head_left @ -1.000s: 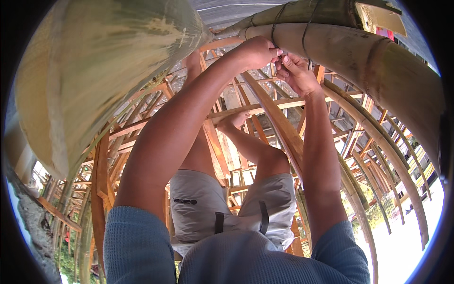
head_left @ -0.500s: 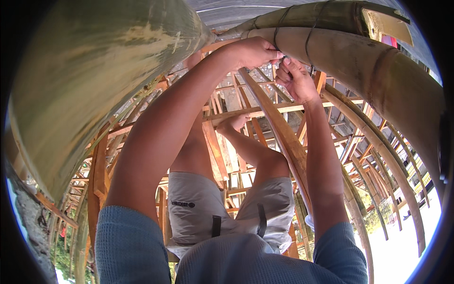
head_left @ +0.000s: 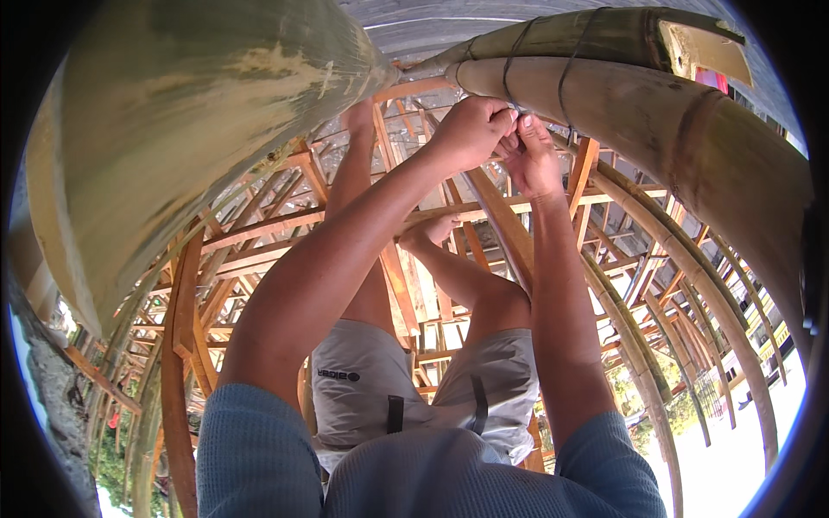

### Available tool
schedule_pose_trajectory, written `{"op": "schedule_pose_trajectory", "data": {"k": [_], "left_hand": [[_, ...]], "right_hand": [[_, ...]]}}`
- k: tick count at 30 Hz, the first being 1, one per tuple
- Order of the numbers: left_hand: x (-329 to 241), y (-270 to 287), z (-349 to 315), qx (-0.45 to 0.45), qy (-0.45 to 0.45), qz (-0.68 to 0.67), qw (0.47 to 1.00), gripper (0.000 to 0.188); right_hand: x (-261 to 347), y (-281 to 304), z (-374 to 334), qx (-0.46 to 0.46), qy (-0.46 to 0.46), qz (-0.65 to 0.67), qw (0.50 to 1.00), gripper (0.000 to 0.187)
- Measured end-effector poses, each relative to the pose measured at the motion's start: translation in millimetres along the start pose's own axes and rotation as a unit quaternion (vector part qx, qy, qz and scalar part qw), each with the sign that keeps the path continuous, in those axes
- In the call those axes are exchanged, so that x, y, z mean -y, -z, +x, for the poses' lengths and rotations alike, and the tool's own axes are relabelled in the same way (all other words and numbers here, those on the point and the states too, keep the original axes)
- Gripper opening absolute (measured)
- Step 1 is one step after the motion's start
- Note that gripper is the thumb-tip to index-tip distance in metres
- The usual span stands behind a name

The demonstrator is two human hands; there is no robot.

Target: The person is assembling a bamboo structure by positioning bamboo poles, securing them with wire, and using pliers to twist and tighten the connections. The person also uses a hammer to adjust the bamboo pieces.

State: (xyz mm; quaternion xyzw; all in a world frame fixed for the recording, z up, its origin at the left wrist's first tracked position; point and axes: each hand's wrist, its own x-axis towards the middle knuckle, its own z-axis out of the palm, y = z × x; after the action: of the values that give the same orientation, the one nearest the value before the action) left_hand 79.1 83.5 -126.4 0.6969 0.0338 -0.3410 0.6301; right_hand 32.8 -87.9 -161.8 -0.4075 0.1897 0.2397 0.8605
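Note:
Two thick bamboo poles lie side by side at the upper right, a lower pale one (head_left: 639, 99) and a greenish one (head_left: 604, 39) behind it. Two dark cords cross them: a left cord (head_left: 507, 78) and a right cord (head_left: 563, 82). Below the left cord, my left hand (head_left: 475, 131) pinches its end between thumb and finger. My right hand (head_left: 534, 160) meets it there, thumb and curled fingers closed at the same spot. The fingers partly hide the cord's end, so I cannot see whether it is knotted or twisted.
A very thick bamboo pole (head_left: 216, 112) fills the upper left, close by. Beneath me spreads a lattice of wooden beams, with one slanting beam (head_left: 503, 216) below my hands. My bare foot (head_left: 432, 229) rests by a crosspiece. Thin bamboo poles (head_left: 682, 237) stand at right.
Both hands have come slightly lower in the picture, drawn away from the poles, still together at the cord. My right forearm has shifted left.

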Motion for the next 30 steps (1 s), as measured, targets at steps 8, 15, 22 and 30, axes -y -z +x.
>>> {"op": "schedule_pose_trajectory", "data": {"k": [8,15,22,30], "left_hand": [[-41.6,-33.7,-22.0,-0.143,0.014,0.254,0.956,0.026],[-55.7,-50.5,-31.1,-0.158,-0.010,0.433,0.887,0.016],[-52.5,-47.6,-29.4,-0.129,0.034,0.329,0.935,0.014],[-39.4,-59.7,-34.6,-0.184,0.086,0.135,0.970,0.020]], "right_hand": [[-55.6,-44.8,10.4,-0.202,0.059,0.119,0.970,0.016],[-51.1,-52.4,7.3,-0.229,0.068,0.125,0.963,0.014],[9.2,-58.7,-10.6,-0.267,0.037,0.019,0.963,0.013],[49.1,-88.8,-14.7,-0.342,-0.051,-0.097,0.933,0.014]]}}
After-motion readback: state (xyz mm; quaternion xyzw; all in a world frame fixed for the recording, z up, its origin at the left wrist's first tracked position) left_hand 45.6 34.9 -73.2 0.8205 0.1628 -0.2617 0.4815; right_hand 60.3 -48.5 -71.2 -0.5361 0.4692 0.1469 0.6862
